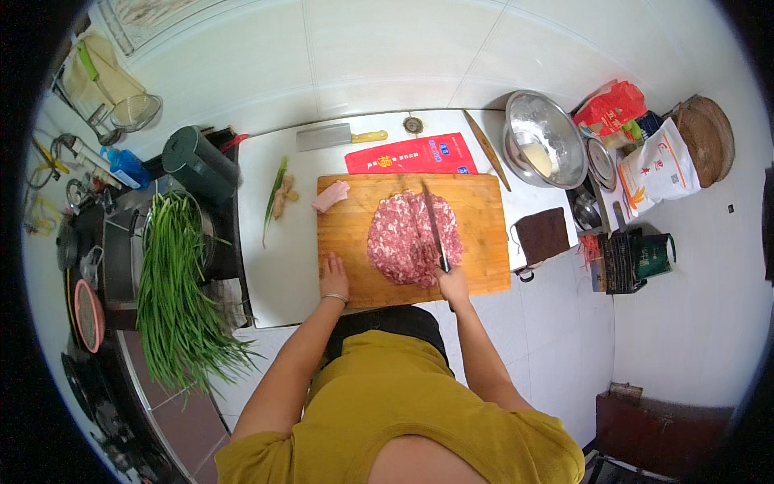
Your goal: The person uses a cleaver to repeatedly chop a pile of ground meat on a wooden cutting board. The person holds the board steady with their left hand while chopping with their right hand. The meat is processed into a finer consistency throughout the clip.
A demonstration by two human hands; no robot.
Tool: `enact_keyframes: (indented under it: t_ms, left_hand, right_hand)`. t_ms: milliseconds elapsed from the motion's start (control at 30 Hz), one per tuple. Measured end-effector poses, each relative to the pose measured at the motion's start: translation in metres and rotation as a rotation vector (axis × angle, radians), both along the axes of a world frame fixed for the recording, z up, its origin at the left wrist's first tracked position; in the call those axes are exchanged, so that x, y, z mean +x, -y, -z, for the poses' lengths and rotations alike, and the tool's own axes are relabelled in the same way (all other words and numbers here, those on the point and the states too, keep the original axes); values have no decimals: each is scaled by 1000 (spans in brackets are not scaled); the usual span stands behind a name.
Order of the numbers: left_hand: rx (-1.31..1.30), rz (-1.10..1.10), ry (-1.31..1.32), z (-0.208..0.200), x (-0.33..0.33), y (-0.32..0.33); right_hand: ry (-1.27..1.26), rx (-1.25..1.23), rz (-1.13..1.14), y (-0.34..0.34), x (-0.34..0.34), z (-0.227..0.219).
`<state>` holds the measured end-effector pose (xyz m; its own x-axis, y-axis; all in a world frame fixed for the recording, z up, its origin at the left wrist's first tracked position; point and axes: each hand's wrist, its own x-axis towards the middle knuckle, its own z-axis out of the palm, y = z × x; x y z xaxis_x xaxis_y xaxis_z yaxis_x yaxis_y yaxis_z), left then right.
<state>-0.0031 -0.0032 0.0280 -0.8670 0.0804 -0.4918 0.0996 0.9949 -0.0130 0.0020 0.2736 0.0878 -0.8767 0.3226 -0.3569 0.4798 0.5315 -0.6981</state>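
My right hand is closed round the dark handle of a kitchen knife. Its long blade points away from me and lies across a round, flattened heap of minced meat. The meat rests on a wooden cutting board. My left hand lies flat on the board's near left part, fingers stretched out, apart from the meat. A pale pink piece of meat or skin sits at the board's far left corner.
Beyond the board lie a red bag, a cleaver and a wooden rolling pin. A steel bowl with dough stands at far right. Ginger and a scallion lie left; green chives hang over the sink.
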Motion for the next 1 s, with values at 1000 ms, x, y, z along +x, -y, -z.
enact_keyframes:
  t_ms: [1000]
  left_hand:
    - [-22,-50,-12,9,-5,1]
  right_hand:
    - [17,-54,128,-50,-34,86]
